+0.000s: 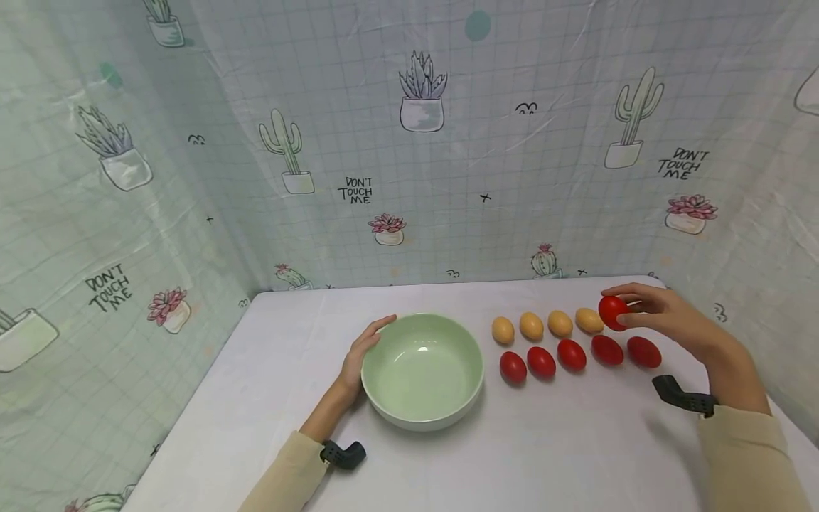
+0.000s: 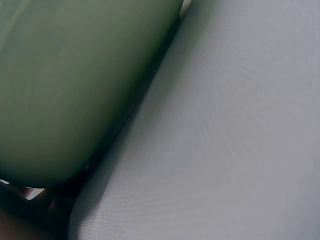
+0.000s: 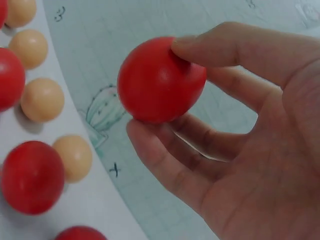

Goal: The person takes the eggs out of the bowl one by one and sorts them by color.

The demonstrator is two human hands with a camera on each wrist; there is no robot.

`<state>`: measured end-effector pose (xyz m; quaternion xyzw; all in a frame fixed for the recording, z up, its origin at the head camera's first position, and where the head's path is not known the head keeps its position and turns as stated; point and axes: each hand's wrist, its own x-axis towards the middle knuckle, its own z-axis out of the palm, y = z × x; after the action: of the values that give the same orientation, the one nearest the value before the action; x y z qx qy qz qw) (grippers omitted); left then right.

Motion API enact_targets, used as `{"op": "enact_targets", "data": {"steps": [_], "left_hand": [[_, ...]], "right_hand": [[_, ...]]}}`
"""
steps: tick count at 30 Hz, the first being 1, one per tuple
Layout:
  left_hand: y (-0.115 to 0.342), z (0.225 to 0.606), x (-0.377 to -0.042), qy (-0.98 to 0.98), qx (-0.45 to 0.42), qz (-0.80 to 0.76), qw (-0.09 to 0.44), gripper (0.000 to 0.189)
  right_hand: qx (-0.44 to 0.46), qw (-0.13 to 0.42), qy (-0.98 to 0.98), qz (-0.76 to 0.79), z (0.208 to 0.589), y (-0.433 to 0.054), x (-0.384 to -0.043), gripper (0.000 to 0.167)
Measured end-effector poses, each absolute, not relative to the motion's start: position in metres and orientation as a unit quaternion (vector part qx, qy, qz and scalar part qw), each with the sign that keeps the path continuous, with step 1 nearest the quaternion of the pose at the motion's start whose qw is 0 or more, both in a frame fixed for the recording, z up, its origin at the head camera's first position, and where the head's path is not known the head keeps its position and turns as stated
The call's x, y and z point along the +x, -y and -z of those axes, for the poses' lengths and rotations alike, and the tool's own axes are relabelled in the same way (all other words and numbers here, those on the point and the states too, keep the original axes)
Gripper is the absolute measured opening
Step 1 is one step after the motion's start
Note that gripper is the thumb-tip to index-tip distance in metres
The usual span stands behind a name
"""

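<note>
A pale green bowl (image 1: 422, 370) stands on the white table. My left hand (image 1: 363, 352) rests along its left outer side, with the fingers lying by the rim. In the left wrist view the bowl's wall (image 2: 75, 85) fills the upper left, and the left hand (image 2: 30, 215) shows darkly at the bottom corner. At the right, my right hand (image 1: 659, 313) pinches a red egg (image 1: 613, 313) between thumb and fingers. The right wrist view shows this egg (image 3: 157, 82) held at the fingertips, above the row's right end.
Several yellow-tan eggs (image 1: 532, 326) form a row right of the bowl. In front of them lies a row of several red eggs (image 1: 571, 355). A cactus-print curtain (image 1: 422, 178) hangs behind and beside the white table (image 1: 512, 455).
</note>
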<state>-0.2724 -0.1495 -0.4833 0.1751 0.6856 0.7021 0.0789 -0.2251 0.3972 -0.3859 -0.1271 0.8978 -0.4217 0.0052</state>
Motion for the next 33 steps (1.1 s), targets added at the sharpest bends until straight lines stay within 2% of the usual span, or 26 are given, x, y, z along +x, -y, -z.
{"op": "enact_targets", "data": {"steps": [17, 33], "left_hand": [[0.153, 0.480, -0.269, -0.692, 0.174, -0.696, 0.080, 0.051], [0.151, 0.481, -0.268, -0.693, 0.173, -0.696, 0.075, 0.051]], "right_hand": [[-0.062, 0.018, -0.899, 0.432, 0.407, -0.440, -0.221, 0.056], [0.009, 0.041, -0.916, 0.398, 0.424, -0.465, -0.222, 0.070]]}}
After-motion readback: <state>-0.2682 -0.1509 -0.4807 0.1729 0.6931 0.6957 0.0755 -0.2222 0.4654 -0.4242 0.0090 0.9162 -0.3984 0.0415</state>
